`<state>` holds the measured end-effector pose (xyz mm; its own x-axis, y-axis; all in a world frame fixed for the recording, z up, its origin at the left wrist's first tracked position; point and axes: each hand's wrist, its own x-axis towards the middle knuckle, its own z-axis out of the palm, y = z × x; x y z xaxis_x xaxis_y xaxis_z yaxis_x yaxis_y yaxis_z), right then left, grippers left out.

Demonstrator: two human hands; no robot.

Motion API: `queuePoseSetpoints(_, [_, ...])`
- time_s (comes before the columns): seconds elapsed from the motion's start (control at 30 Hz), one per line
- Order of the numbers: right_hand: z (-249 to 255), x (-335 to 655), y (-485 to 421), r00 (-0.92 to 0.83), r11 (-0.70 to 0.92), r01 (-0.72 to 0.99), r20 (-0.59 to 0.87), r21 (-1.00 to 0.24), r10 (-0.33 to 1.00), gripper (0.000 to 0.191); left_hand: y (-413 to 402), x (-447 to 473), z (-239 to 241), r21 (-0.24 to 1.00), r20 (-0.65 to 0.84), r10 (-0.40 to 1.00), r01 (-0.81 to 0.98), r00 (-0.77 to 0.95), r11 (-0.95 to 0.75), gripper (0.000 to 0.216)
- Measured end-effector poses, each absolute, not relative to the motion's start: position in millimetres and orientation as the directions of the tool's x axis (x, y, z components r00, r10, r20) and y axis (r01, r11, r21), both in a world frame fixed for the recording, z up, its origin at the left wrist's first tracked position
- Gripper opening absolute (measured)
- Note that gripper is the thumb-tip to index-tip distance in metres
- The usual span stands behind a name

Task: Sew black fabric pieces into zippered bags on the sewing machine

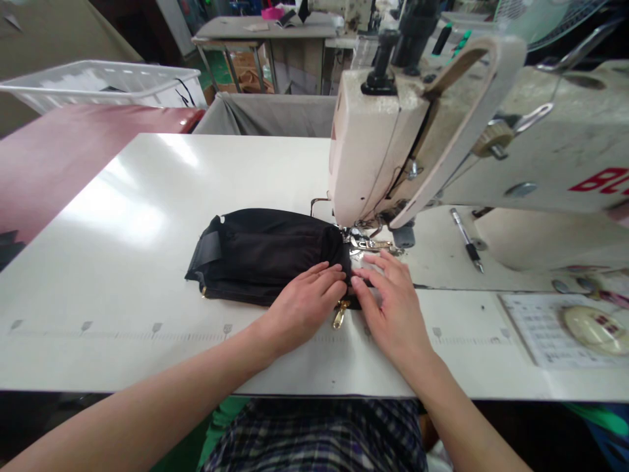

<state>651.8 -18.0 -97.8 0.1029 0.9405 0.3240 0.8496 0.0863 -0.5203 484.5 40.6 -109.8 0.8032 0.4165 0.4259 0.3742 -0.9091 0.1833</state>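
Observation:
A black fabric pouch (pixel 265 252) lies on the white sewing table, its right end beside the presser foot (pixel 371 244) of the sewing machine. It has a grey tab (pixel 208 249) at its left end and a gold zipper pull (pixel 340 316) at its near right corner. My left hand (pixel 305 305) rests on the near right part of the pouch, fingers stretched out over the cloth and thumb hidden. At the right edge of the pouch, my right hand (pixel 393 305) has thumb and forefinger closed on the cloth. Its other fingers reach towards the presser foot.
The sewing machine (pixel 373 144) rises behind my right hand. A pen (pixel 466 241) lies at its base, and a round translucent dish (pixel 597 329) sits on a printed sheet at the right. A printed ruler (pixel 191 335) runs along the table's front. A white basket (pixel 113 82) stands at the back left.

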Motion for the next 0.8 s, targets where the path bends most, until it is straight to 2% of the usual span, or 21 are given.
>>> queuePoseSetpoints(0.17, [-97,651,-2,0.171,0.031,0.86,0.345,-0.509,0.923,0.024,41,485,-109,0.195,0.415,0.42,0.372,0.807,-0.908,0.018])
queuePoseSetpoints(0.27, [-100,650,2,0.182,0.026,0.851,0.34,-0.525,0.923,0.016,41,486,-108,0.198,0.433,0.412,0.361,0.802,-0.911,0.017])
queuePoseSetpoints(0.43, [-104,647,-6,0.207,0.052,0.832,0.398,-0.552,0.894,0.014,41,485,-106,0.19,0.439,0.408,0.361,0.801,-0.913,0.02])
queuePoseSetpoints(0.6, [-104,647,-21,0.142,0.112,0.836,0.41,-0.537,0.901,0.019,41,484,-107,0.203,0.447,0.41,0.356,0.795,-0.912,0.018])
queuePoseSetpoints(0.8, [-103,648,-28,0.024,0.151,0.867,0.343,-0.475,0.939,0.029,42,483,-107,0.234,0.447,0.409,0.337,0.795,-0.912,0.02])
